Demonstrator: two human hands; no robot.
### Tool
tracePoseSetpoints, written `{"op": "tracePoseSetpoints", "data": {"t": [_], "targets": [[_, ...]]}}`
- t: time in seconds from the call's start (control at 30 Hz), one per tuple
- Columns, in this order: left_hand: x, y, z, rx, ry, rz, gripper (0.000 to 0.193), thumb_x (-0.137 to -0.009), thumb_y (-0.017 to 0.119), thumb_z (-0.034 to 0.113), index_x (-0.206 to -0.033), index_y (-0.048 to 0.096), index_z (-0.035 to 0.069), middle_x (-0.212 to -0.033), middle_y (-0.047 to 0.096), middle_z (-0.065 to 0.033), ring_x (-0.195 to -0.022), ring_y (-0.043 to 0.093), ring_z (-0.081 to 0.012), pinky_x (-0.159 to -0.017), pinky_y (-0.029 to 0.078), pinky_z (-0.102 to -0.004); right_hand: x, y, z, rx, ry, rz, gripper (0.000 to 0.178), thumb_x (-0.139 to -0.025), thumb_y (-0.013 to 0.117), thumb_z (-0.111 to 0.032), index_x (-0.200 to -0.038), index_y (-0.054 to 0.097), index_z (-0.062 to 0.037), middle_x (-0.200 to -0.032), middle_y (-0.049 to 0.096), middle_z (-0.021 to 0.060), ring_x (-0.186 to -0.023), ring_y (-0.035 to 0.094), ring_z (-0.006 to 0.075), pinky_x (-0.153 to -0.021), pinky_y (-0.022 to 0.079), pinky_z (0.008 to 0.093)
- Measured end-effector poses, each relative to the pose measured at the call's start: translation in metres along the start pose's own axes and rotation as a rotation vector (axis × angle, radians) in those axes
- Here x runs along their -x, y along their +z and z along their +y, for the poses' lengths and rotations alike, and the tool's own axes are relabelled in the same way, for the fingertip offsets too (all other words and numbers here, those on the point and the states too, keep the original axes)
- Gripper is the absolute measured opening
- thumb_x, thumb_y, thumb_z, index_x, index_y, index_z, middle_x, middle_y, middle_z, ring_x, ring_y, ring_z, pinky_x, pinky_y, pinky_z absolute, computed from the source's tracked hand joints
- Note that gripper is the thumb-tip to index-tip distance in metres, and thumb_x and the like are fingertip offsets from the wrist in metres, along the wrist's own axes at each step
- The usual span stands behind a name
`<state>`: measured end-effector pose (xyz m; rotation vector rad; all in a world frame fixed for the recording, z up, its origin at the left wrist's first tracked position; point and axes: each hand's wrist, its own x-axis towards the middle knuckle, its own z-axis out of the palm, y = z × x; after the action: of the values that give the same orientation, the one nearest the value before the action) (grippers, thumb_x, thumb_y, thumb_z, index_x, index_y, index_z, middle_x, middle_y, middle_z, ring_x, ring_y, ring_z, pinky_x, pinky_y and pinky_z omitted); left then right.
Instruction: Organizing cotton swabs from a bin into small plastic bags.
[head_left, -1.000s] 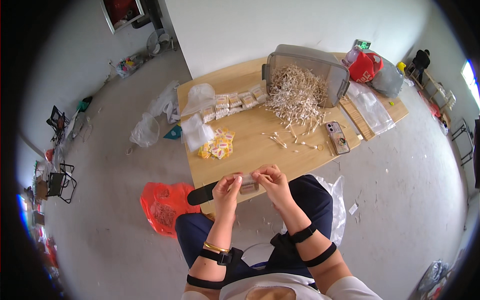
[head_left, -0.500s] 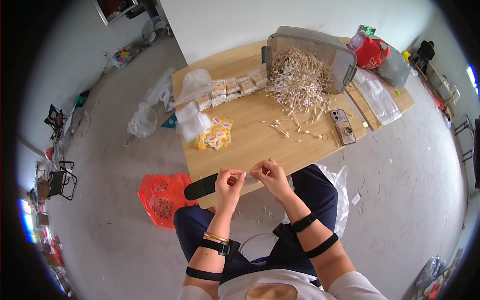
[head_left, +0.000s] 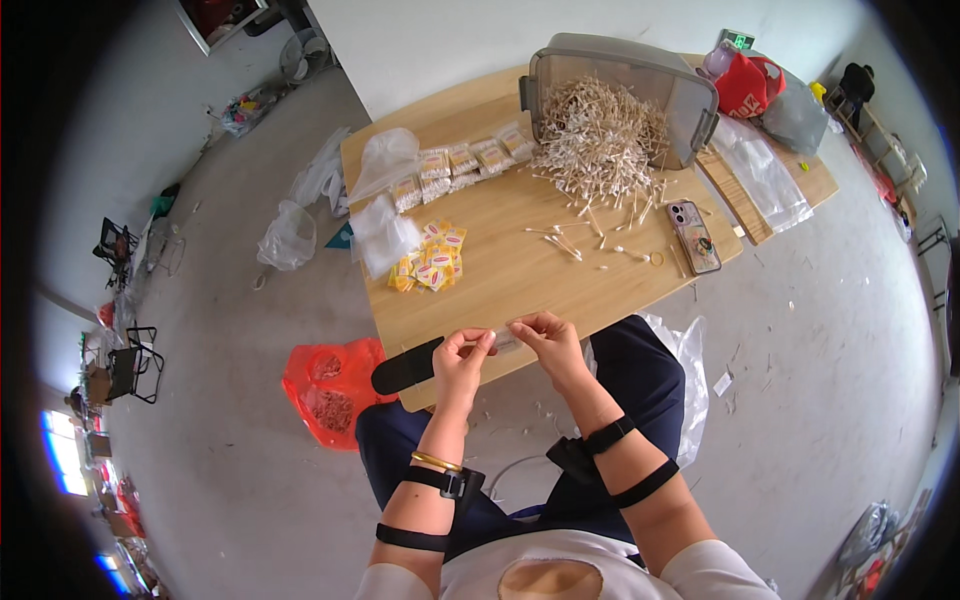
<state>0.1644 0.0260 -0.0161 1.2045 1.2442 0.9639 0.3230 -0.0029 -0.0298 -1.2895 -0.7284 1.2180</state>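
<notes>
Both my hands meet over the table's near edge, finger and thumb pinched on each. Between them stretches a small clear plastic bag [head_left: 507, 341], partly hidden by the fingers. My left hand [head_left: 460, 362] grips its left side, and my right hand [head_left: 550, 345] pinches its right side. Beyond the hands lies a loose heap of yellow and white cards [head_left: 432, 262]. Cotton swabs [head_left: 600, 135] spill out of a grey translucent bin [head_left: 690, 100] tipped on its side. Several bagged packs of swabs [head_left: 435, 170] lie in rows at the far left.
White plastic bags [head_left: 385, 235] rest on the table's left end, near a black flat strip [head_left: 405, 370] at its front edge. A phone [head_left: 694, 237] lies to the right, with scattered swabs beside it. On the floor sits a red plastic bag [head_left: 325, 390].
My hands have risen slightly, and the right fingers have turned inward onto the bag, which shows more clearly between them. The view has shifted a little.
</notes>
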Motion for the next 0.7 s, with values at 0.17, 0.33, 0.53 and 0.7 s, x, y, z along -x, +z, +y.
{"op": "tracePoseSetpoints", "data": {"t": [0.17, 0.33, 0.53, 0.7], "targets": [[0.001, 0.007, -0.008, 0.117, -0.027, 0.019, 0.022, -0.090, 0.077, 0.013, -0.083, 0.057, 0.009, -0.087, 0.071, -0.0039, -0.075, 0.069, -0.0104, -0.058, 0.039, -0.0210, 0.000, -0.005, 0.006, -0.077, 0.013, -0.002, 0.014, -0.090, 0.075, -0.012, -0.093, 0.069, 0.0005, -0.079, 0.065, 0.0000, -0.072, 0.056, 0.0071, -0.067, 0.045, 0.0226], [0.000, 0.002, -0.024, 0.109, -0.088, -0.045, 0.025, -0.089, 0.077, 0.014, -0.083, 0.053, 0.012, -0.085, 0.070, -0.0020, -0.076, 0.069, -0.0102, -0.057, 0.039, -0.0201, -0.003, -0.014, 0.010, 0.114, 0.098, -0.057, 0.023, -0.086, 0.081, -0.015, -0.084, 0.061, -0.0046, -0.073, 0.057, -0.0035, -0.068, 0.049, 0.0059, -0.060, 0.039, 0.0226], [-0.002, -0.007, -0.027, 0.170, -0.194, -0.147, 0.026, -0.089, 0.079, 0.019, -0.084, 0.054, 0.014, -0.083, 0.068, 0.0006, -0.074, 0.068, -0.0089, -0.057, 0.038, -0.0198, -0.012, -0.026, 0.014, 0.130, 0.132, -0.167, 0.028, -0.083, 0.083, -0.020, -0.082, 0.060, -0.0054, -0.072, 0.055, -0.0030, -0.066, 0.048, 0.0070, -0.057, 0.038, 0.0237], [0.001, -0.012, -0.028, 0.112, -0.158, -0.148, 0.026, -0.089, 0.079, 0.024, -0.085, 0.054, 0.015, -0.083, 0.067, 0.0020, -0.072, 0.067, -0.0088, -0.058, 0.037, -0.0205, -0.010, -0.021, 0.014, 0.216, 0.092, -0.206, 0.026, -0.085, 0.081, -0.023, -0.084, 0.062, -0.0061, -0.073, 0.055, -0.0036, -0.067, 0.049, 0.0073, -0.058, 0.040, 0.0255]]}}
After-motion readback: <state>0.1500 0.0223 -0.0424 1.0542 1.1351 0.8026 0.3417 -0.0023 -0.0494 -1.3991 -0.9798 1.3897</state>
